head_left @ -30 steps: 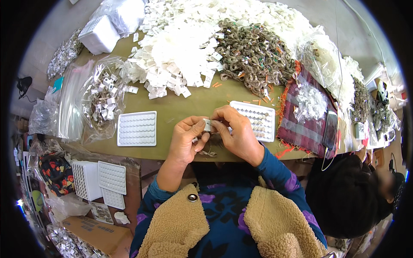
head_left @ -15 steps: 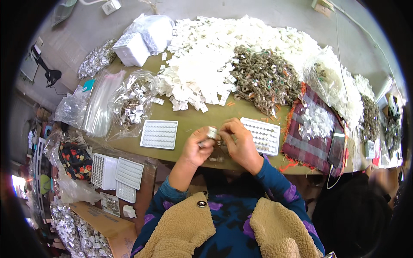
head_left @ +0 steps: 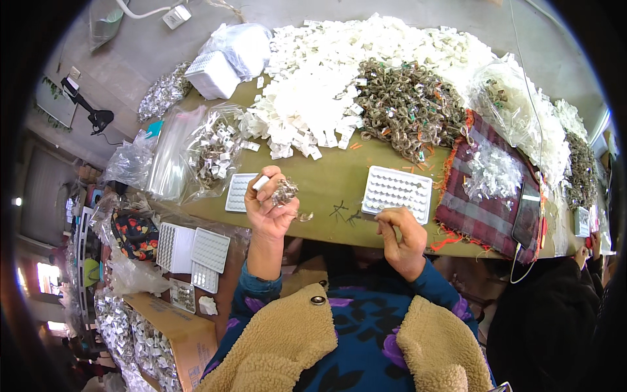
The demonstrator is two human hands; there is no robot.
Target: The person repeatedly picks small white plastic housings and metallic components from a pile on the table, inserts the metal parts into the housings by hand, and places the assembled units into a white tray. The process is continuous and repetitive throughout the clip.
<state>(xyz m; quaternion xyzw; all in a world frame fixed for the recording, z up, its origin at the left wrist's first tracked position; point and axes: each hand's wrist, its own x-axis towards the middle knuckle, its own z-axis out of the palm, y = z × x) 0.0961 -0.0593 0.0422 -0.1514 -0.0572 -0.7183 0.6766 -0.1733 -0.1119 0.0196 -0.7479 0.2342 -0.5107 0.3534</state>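
Observation:
My left hand [head_left: 266, 208] is raised, palm up, at the front of the table. Its fingers are curled round a small white tag [head_left: 260, 183] and a clump of brownish, shiny looped pieces [head_left: 285, 193]; one thin piece hangs out beside the palm. Partly hidden behind it lies a white compartment tray [head_left: 238, 194]. My right hand [head_left: 403, 240] is by the table's front edge, thumb and forefinger pinched together. Whatever it may hold is too small to make out. Just beyond its fingertips lies a second white tray [head_left: 396, 196] with rows of small round pockets.
A large heap of white tags [head_left: 307, 98] and a pile of brownish loops [head_left: 411, 108] cover the back. To the right, a plaid cloth [head_left: 450, 206] bears clear pieces and a phone [head_left: 526, 219]. Stacked trays [head_left: 175, 248] stand at left. Another person's hand [head_left: 581, 257] shows far right.
My hands were close together between the trays and have parted. The left rose and moved left, turning palm up, now before the left tray. The right moved right and nearer me.

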